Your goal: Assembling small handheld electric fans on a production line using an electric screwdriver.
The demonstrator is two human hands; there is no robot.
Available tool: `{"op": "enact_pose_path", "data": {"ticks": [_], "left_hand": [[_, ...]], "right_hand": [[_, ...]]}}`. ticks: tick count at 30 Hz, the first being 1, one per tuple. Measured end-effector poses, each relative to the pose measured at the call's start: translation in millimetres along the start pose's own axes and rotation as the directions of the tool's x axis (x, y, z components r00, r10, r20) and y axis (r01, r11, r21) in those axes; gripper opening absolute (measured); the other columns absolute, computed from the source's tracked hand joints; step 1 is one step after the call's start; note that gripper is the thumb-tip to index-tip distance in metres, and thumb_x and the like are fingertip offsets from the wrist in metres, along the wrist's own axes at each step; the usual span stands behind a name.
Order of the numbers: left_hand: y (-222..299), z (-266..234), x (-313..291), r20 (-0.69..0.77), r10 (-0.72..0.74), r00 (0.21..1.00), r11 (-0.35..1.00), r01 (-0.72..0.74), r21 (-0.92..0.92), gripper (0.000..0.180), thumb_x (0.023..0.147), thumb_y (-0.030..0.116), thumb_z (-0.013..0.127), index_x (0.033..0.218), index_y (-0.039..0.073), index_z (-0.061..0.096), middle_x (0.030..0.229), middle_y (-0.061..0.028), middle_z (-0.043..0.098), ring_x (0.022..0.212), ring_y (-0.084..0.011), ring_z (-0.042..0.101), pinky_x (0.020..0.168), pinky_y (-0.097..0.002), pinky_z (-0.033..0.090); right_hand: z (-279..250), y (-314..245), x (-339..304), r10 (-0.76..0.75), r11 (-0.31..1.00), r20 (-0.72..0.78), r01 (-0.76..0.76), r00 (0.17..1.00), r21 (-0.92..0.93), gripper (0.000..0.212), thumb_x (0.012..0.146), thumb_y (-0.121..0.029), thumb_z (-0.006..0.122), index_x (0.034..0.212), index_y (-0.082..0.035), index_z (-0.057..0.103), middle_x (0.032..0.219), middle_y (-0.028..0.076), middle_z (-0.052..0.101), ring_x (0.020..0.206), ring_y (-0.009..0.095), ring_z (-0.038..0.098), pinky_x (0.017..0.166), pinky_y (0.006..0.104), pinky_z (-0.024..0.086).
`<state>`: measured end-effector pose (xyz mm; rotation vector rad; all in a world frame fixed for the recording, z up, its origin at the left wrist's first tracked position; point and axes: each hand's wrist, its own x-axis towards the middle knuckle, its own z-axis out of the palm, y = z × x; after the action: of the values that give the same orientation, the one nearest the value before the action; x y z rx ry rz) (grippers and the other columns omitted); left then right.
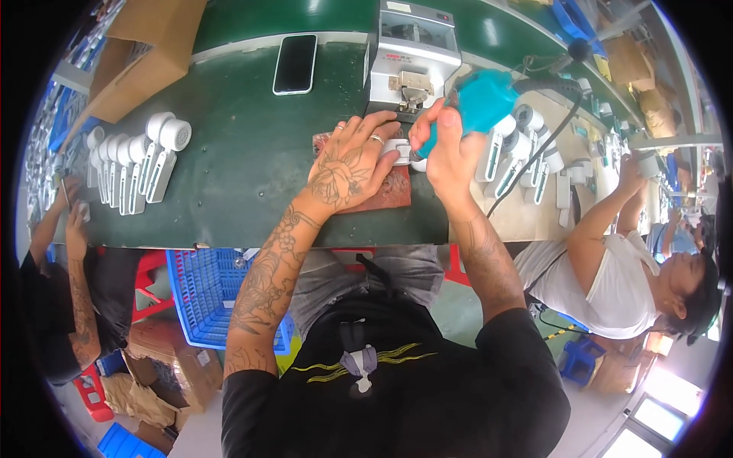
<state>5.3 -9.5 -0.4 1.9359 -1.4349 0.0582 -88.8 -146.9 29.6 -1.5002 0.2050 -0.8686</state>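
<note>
My right hand [452, 153] is wrapped round a teal electric screwdriver [487, 101], held tilted with its tip end down to the left. Close to that tip is a white plastic part [395, 151], lying on a reddish-brown pad [389, 195]. My left hand [345, 164] lies over the part from the left, thumb and fingers about it, steadying it on the pad; the hand hides most of the part. Whether the tip touches a screw is hidden by my fingers. Just beyond my hands stands a silver screw feeder [414, 57].
White round-headed handheld units [156, 156] stand in a row at the left, with more [527, 153] at the right. A phone [295, 64] and a cardboard box [149, 53] lie farther back. The screwdriver's black cable [544, 141] loops down rightward. Co-workers sit on both sides; a blue basket [202, 298] is below.
</note>
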Motion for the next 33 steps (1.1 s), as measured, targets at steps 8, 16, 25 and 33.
{"op": "enact_pose_path", "data": {"ticks": [8, 16, 25, 33], "left_hand": [[6.1, -8.3, -31.9, 0.111, 0.331, 0.937, 0.899, -0.349, 0.264, 0.029, 0.087, 0.022, 0.070, 0.114, 0.011, 0.066, 0.113, -0.0059, 0.066, 0.107, -0.0277, 0.060, 0.089, -0.0446, 0.047], [-88.3, -97.3, -119.0, -0.443, -0.213, 0.871, 0.858, 0.383, 0.341, 0.031, 0.087, 0.014, 0.072, 0.116, 0.004, 0.065, 0.107, -0.0172, 0.067, 0.097, -0.0365, 0.061, 0.087, -0.0464, 0.046], [-18.1, -82.0, -39.6, -0.433, -0.337, 0.836, 0.903, 0.416, 0.102, 0.028, 0.089, 0.016, 0.072, 0.114, 0.003, 0.068, 0.110, -0.0178, 0.067, 0.101, -0.0365, 0.064, 0.089, -0.0446, 0.051], [68.3, 99.6, 63.9, -0.060, 0.003, 0.998, 1.000, -0.005, -0.026, 0.045, 0.092, 0.034, 0.067, 0.118, -0.002, 0.058, 0.102, -0.0202, 0.064, 0.092, -0.0343, 0.066, 0.080, -0.0440, 0.055]], "right_hand": [[-16.8, -33.0, -29.1, 0.102, 0.938, -0.081, -0.069, 0.992, 0.338, 0.046, 0.098, -0.049, 0.060, 0.103, -0.003, 0.058, 0.068, 0.005, 0.055, 0.057, 0.016, 0.053, 0.052, 0.0289, 0.043], [-42.4, -62.6, -101.6, 0.039, 0.970, -0.158, 0.000, 0.987, 0.242, 0.071, 0.089, -0.071, 0.059, 0.100, -0.002, 0.051, 0.065, 0.006, 0.051, 0.051, 0.018, 0.049, 0.045, 0.0316, 0.040], [-59.8, -68.2, -119.9, 0.142, 0.980, -0.110, -0.123, 0.984, 0.157, 0.073, 0.086, -0.060, 0.073, 0.106, 0.008, 0.057, 0.071, 0.009, 0.059, 0.062, 0.019, 0.059, 0.058, 0.0315, 0.048], [-69.9, -82.0, -134.5, 0.163, 0.980, -0.183, -0.138, 0.969, 0.141, 0.074, 0.084, -0.060, 0.075, 0.107, 0.009, 0.057, 0.072, 0.008, 0.060, 0.064, 0.018, 0.060, 0.059, 0.0313, 0.048]]}}
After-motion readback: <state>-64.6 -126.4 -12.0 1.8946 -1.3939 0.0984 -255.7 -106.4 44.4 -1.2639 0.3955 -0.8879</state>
